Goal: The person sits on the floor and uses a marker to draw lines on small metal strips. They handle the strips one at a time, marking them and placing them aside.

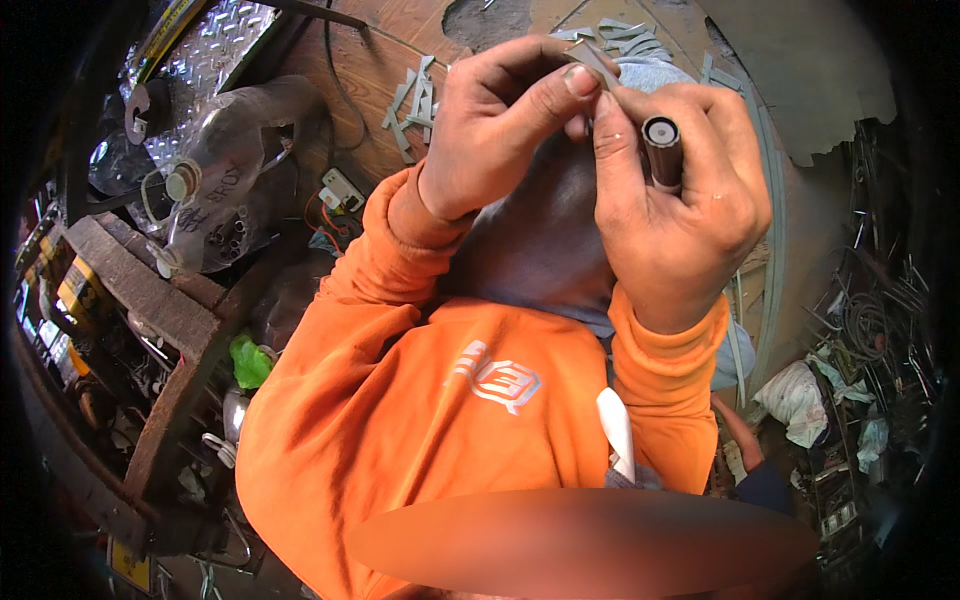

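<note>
Up in front of me, my left hand [500, 125] pinches a small flat grey strip [594, 60] between thumb and fingers. The fingertips of my right hand [690, 200] meet the strip's near end. Tucked in the curled fingers of that same hand is a dark marker-like cylinder [665, 165], its round pale-rimmed end facing up; its exact kind I cannot make out. Beyond my left hand, several loose grey strips [415, 105] lie on the wood-patterned floor. A second heap of grey strips [635, 42] sits just past my fingertips.
At left are a clear plastic jug [215, 170], a treadplate sheet [200, 70], a small electrical box [340, 190] with wires and a wooden frame [140, 270]. Metal rods and scrap [870, 310] crowd the right side, beside a white cloth bundle [795, 400].
</note>
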`<state>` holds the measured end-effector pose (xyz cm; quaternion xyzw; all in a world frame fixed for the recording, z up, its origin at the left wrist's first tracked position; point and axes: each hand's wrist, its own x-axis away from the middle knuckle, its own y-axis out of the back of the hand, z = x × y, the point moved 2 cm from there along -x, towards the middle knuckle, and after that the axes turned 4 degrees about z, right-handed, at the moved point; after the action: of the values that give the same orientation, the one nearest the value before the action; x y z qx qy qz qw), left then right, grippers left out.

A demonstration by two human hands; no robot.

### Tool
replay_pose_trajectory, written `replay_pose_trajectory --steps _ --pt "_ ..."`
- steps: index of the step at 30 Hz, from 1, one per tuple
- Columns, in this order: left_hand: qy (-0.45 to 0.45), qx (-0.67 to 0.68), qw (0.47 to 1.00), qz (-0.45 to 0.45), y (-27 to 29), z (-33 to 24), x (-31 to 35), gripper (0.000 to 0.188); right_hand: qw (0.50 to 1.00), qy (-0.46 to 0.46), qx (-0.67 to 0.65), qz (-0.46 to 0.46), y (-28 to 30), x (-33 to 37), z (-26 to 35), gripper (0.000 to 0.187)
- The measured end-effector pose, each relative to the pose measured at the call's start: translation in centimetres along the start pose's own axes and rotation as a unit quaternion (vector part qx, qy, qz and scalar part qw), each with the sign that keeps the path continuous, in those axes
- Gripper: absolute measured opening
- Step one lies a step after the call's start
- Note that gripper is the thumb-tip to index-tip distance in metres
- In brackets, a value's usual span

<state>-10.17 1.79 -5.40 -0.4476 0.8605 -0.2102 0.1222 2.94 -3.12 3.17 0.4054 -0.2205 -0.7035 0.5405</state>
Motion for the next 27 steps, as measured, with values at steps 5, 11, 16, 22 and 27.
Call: replay_pose_trajectory --steps 5,11,16,22,27 --pt "-0.018 -0.032 0.996 -0.082 -0.8 -0.7 0.3 0.022 1.000 0.023 0.003 -0.001 -0.1 0.0 -0.1 0.015" --pt "-0.022 -0.044 0.992 -0.112 -1.1 -0.7 -0.1 0.020 0.999 0.033 -0.011 -0.004 -0.2 -0.1 -0.4 0.021" --pt "-0.023 -0.068 0.986 -0.149 -1.6 -1.1 -0.3 0.018 1.000 0.025 -0.006 0.011 0.1 -0.2 -0.6 0.023" --pt "-0.027 -0.067 0.986 -0.153 -2.0 -1.1 -0.2 0.015 0.999 0.030 -0.019 0.020 0.4 -0.3 -0.8 0.023" --pt "-0.026 -0.097 0.983 -0.156 -1.9 -1.2 0.0 0.014 0.999 0.022 -0.023 0.028 0.4 -0.2 -0.7 0.022"
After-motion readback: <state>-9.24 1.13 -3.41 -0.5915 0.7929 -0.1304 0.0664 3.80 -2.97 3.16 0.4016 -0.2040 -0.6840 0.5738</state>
